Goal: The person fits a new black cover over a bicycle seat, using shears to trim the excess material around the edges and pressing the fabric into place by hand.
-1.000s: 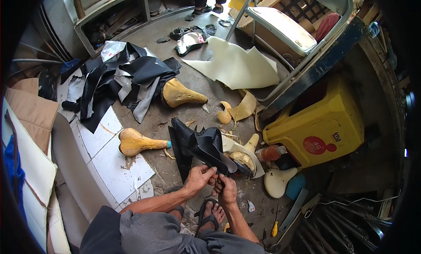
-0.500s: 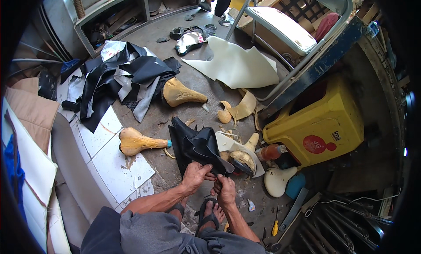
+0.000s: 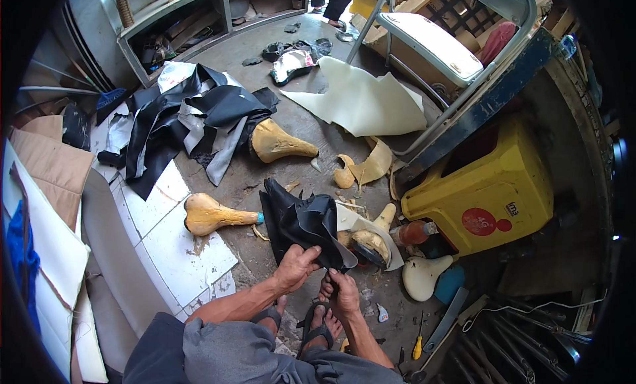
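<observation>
A sheet of black leatherette [image 3: 301,221] lies crumpled on the concrete floor [image 3: 311,129] just in front of a seated person's sandalled feet, its near edge lifted off the ground. The left hand [image 3: 296,266] grips that edge from above, fingers curled shut over the material. The right hand [image 3: 344,293] sits just beside it, a little lower, fingers closed on something at the same edge; whether it pinches the cover itself or a small tool cannot be told. The work looks to be at the stage of handling or pulling the cover's edge, and the next move would seem to call for a firm two-handed hold so the slippery sheet does not slide free. Touching the sheet on its right is a bare tan foam bicycle saddle [image 3: 366,238] lying on a pale offcut. Another foam saddle [image 3: 215,215] lies near on the left, on white tiles, and a third [image 3: 278,142] further off beside a heap of black and grey material [image 3: 192,122]. A yellow plastic box [image 3: 487,192] stands to the right, with a folding chair [image 3: 430,46] beyond it.
</observation>
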Action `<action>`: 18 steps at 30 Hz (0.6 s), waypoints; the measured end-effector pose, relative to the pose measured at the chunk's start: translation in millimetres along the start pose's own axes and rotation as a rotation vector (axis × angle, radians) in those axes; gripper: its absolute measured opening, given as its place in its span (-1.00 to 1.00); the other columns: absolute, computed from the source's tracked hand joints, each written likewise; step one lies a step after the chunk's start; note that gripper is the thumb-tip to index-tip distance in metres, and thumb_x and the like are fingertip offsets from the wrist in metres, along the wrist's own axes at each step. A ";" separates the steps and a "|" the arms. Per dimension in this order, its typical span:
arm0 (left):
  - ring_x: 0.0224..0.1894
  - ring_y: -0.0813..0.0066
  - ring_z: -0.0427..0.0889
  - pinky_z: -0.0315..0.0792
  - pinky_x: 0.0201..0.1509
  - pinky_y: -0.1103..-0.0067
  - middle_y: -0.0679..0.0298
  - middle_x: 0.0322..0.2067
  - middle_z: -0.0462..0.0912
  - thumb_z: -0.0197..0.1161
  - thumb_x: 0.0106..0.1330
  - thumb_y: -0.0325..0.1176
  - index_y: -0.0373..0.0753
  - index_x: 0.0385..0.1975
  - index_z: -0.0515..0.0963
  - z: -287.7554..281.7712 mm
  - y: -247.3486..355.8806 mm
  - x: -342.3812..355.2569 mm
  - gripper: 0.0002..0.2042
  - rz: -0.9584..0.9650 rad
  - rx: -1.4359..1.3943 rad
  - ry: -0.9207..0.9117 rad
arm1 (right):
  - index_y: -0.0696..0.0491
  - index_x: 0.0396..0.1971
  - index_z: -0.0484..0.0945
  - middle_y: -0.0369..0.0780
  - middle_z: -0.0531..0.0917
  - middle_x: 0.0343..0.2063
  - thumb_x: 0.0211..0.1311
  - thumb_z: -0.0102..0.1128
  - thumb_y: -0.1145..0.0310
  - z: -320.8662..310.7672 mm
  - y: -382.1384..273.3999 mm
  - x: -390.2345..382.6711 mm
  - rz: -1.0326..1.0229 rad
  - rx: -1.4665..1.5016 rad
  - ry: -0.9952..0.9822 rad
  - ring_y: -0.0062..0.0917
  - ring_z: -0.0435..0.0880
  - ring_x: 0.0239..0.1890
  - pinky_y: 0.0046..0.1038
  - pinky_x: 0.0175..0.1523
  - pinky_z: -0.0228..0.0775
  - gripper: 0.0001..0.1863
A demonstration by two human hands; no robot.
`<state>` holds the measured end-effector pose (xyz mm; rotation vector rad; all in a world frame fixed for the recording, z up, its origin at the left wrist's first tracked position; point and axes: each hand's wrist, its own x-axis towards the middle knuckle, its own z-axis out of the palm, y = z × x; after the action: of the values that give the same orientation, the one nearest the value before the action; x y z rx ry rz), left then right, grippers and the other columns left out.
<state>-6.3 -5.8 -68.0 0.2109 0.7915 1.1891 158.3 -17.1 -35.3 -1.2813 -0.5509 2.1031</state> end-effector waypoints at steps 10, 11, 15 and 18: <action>0.28 0.21 0.45 0.25 0.42 0.22 0.08 0.17 0.52 0.15 0.42 -0.16 -0.30 0.28 0.28 25.4 22.1 -1.2 -0.48 0.156 -0.197 -0.193 | -0.04 -0.45 0.35 -0.38 0.27 -0.62 0.43 -0.02 0.06 -14.3 8.8 7.1 0.216 0.250 -0.356 -0.56 0.28 -0.53 -0.46 -0.36 0.21 -0.68; 0.27 0.21 0.46 0.23 0.43 0.23 0.06 0.17 0.52 0.14 0.44 -0.11 -0.29 0.31 0.25 28.1 19.2 1.7 -0.44 0.146 -0.212 -0.215 | -0.04 -0.44 0.35 -0.38 0.27 -0.62 0.43 -0.01 0.05 -12.1 6.3 5.7 0.250 0.241 -0.365 -0.56 0.27 -0.53 -0.46 -0.36 0.22 -0.68; 0.11 0.19 0.59 0.41 0.29 0.24 0.03 0.05 0.60 0.12 0.45 -0.03 -0.24 0.24 0.34 33.2 19.1 7.7 -0.49 0.113 -0.287 -0.145 | -0.04 -0.44 0.37 -0.38 0.27 -0.62 0.45 0.01 0.04 -3.2 0.1 1.6 0.240 0.143 -0.370 -0.58 0.27 -0.54 -0.46 -0.36 0.20 -0.66; -0.09 0.22 0.69 0.57 0.08 0.28 0.05 -0.12 0.67 0.11 0.45 0.01 -0.21 0.13 0.42 18.6 17.3 7.1 -0.55 0.121 -0.277 -0.067 | 0.05 -0.35 0.48 -0.37 0.38 -0.61 0.43 0.09 0.01 -10.8 25.5 20.7 0.293 0.162 -0.451 -0.61 0.37 -0.54 -0.49 -0.36 0.28 -0.63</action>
<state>-6.1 11.9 -48.5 0.0693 0.5542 1.3842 153.6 -21.1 -69.3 -0.8341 -0.3809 2.6454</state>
